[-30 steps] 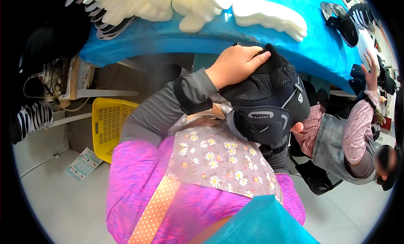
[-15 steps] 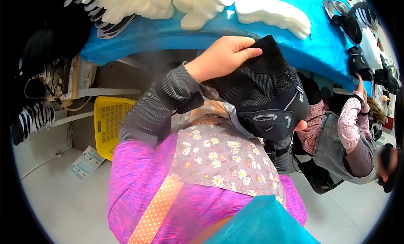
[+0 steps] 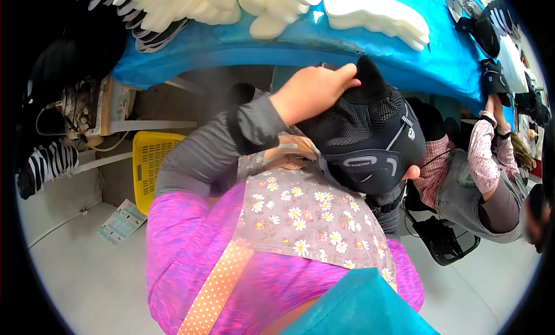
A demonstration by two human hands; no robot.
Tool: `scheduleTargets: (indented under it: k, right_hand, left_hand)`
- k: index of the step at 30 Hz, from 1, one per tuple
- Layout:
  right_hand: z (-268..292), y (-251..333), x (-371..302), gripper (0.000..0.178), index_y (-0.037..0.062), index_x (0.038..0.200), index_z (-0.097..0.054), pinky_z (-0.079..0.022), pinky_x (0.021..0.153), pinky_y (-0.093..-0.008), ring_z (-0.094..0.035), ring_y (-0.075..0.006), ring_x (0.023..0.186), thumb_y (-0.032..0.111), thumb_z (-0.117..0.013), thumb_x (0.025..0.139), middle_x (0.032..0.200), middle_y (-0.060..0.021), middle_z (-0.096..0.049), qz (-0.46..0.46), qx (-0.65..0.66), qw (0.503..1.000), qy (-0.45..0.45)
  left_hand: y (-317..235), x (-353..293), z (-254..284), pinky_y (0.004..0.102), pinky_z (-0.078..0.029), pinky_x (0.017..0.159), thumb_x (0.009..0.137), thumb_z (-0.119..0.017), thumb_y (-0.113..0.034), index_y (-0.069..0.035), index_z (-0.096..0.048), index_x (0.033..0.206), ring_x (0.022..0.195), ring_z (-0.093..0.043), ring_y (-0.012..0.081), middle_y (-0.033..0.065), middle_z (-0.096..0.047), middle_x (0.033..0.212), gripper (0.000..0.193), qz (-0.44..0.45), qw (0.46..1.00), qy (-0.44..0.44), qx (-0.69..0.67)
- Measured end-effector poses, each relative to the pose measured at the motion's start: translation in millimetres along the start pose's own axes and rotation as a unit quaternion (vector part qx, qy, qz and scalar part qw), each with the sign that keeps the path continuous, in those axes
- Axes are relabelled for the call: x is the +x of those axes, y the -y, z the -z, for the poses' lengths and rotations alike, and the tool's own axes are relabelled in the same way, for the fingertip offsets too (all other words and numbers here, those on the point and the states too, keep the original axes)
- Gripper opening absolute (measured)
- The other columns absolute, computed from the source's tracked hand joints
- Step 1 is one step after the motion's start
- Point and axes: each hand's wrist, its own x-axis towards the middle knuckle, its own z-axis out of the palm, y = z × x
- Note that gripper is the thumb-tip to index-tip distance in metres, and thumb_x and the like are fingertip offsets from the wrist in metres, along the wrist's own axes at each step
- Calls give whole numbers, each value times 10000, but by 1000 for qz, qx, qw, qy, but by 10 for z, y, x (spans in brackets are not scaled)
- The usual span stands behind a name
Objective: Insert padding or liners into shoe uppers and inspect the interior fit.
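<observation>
Rounded black mesh piece (image 3: 350, 127), left grip (image 3: 309, 95) pinching its flap (image 3: 371, 83), right grip (image 3: 412, 172), state unclear

Cream-white, wavy-edged foam pieces (image 3: 376, 20) lie along a table covered in glossy bright-blue sheeting (image 3: 231, 54). At the left, a yellow plastic basket with slotted walls (image 3: 151, 167) is near a white-and-green printed paper sheet (image 3: 121, 221) on the pale grey floor (image 3: 87, 277). At the right, a co-worker in blue-grey denim (image 3: 457, 190) is beside a black-framed chair (image 3: 442, 242).
</observation>
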Motion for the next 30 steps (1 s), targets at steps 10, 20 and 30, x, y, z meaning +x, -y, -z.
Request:
scheduleTargets:
  k: [10,20,30]
  right_hand:
    - [178,14,-19,884,-35,1393,-438,-480,1005,-443,-584,-346,1172,487,-584,695,1325,-218,-568,-34,-8,999,-16]
    - [-84,66,9,488,-5,1250,-570,-491,896,-327,-591,-203,1082,274,-587,850,1183,-91,-630,-130,-276,949,-79]
    - [-252,-153,125,359,6,1146,-604,-502,763,-309,-626,-179,872,101,-668,807,938,-45,-658,-47,-523,850,40]
  left_hand:
    - [40,74,-126,336,-495,523,858,-700,-278,-95,-559,1021,658,-643,228,76,-643,864,284,-27,926,-178,332]
    - [-622,-202,176,374,-526,884,758,-823,-345,66,-624,1174,1023,-669,343,235,-672,1118,618,63,993,11,-100]
    - [-183,-317,62,304,-494,905,747,-852,-219,65,-612,1151,1009,-612,141,91,-683,1070,549,285,835,262,-390]
